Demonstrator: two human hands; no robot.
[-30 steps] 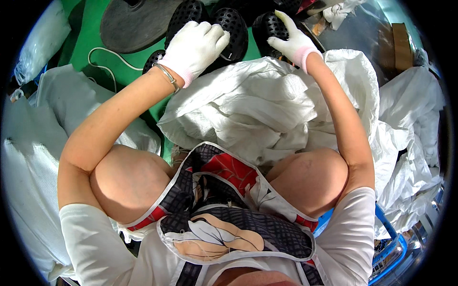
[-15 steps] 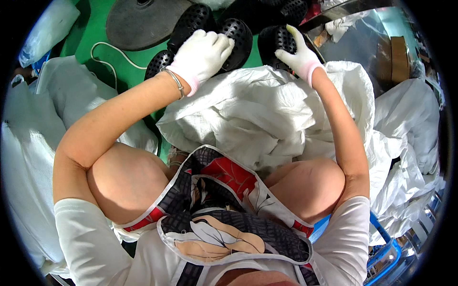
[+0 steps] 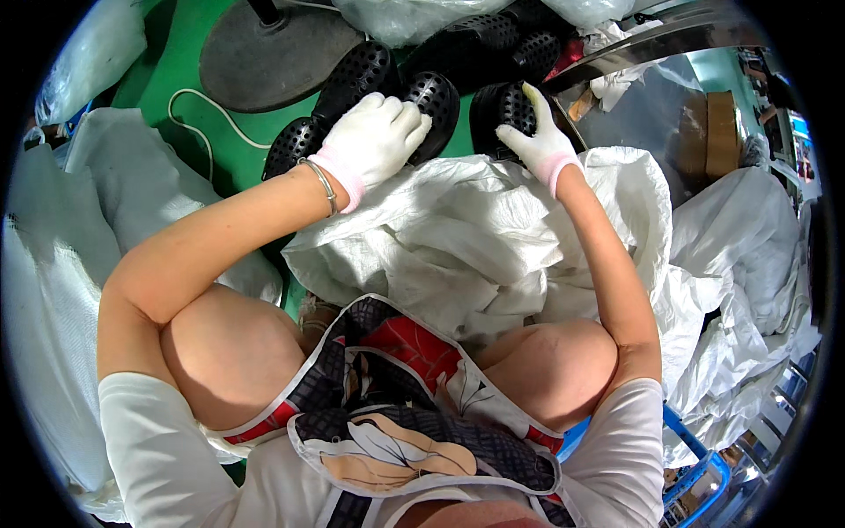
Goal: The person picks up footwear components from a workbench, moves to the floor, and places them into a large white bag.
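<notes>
Both my hands wear white knitted gloves with pink cuffs. My left hand [image 3: 374, 136] lies with bent fingers over a black, clog-like piece [image 3: 436, 106] full of small round holes; its fingertips are partly hidden. My right hand [image 3: 541, 141] rests at the near right edge of another black perforated piece [image 3: 506, 110], thumb and forefinger spread wide apart. More such pieces lie beyond my left wrist, including a long one [image 3: 356, 79] and a smaller one [image 3: 290, 145]. Just nearer than my hands, a crumpled white woven sack [image 3: 466, 238] spreads in front of my knees.
A round dark stand base [image 3: 255, 66] sits on the green floor [image 3: 189, 66] beside a white cable [image 3: 207, 132]. White sacks [image 3: 53, 264] bulge on the left, with more sacks [image 3: 739, 238] on the right. Beyond lie clear plastic bags [image 3: 414, 18], a metal surface [image 3: 647, 106] and a cardboard box [image 3: 723, 132].
The whole scene sits lower in the picture, showing more at the far side. Both hands stay at the same black pieces; the left fingers look slightly more parted.
</notes>
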